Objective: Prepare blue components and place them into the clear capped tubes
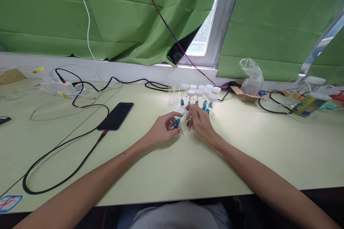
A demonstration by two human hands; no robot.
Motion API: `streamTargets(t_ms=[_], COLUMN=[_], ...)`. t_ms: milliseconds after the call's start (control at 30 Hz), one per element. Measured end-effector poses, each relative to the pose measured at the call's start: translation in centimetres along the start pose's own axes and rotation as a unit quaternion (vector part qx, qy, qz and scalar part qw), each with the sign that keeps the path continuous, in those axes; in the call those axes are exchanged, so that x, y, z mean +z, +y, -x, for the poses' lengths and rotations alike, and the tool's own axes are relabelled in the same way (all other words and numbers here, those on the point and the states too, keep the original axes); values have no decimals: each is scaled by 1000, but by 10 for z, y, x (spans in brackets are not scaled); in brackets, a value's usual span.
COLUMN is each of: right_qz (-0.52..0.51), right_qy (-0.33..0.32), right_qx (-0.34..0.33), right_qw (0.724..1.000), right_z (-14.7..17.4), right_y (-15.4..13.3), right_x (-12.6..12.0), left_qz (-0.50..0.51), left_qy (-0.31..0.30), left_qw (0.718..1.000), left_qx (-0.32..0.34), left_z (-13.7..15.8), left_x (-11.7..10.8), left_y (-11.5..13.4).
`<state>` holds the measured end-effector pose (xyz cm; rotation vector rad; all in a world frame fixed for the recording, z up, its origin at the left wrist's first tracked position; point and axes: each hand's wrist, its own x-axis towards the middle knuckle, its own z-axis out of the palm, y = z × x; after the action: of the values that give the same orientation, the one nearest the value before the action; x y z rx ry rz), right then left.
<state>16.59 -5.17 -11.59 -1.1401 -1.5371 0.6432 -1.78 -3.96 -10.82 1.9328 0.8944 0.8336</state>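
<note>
Left hand: we see the left hand [165, 127] just below the centre of the frame, thumb and fingers grasping a small blue part [176, 123] with thin metal leads.
Blue part: it sits at the left fingertips, tilted, its leads slanting up toward the right hand.
Right hand: we find the right hand [201, 122] just right of the blue part, fingers curled inward; we cannot tell what they grasp, as the fingers hide it.
Lidded containers: behind the hands, near the middle of the frame, we see a cluster of clear containers with white lids [199, 93], several with blue pieces inside.
Phone: left of centre, a dark-screened phone [116, 116] lies flat, a black cable [27, 182] plugged into its near end.
Right side: a cardboard box [243, 95] holds a clear plastic bag [252, 73].
Backdrop: green curtains [120, 14] fill the top of the frame, red and blue wires [166, 25] crossing them diagonally.
</note>
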Motion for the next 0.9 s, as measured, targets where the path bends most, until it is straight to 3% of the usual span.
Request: streamTargets(t_ms=[900], right_qz=[-8], right_qy=[-32], right_qx=[10], right_qw=[999], right_z=[2], right_y=[-3], right_x=[3], left_qz=[-29], left_qy=[14], left_qw=[999], left_qx=[5], left_z=[1], left_x=[-1], left_y=[0])
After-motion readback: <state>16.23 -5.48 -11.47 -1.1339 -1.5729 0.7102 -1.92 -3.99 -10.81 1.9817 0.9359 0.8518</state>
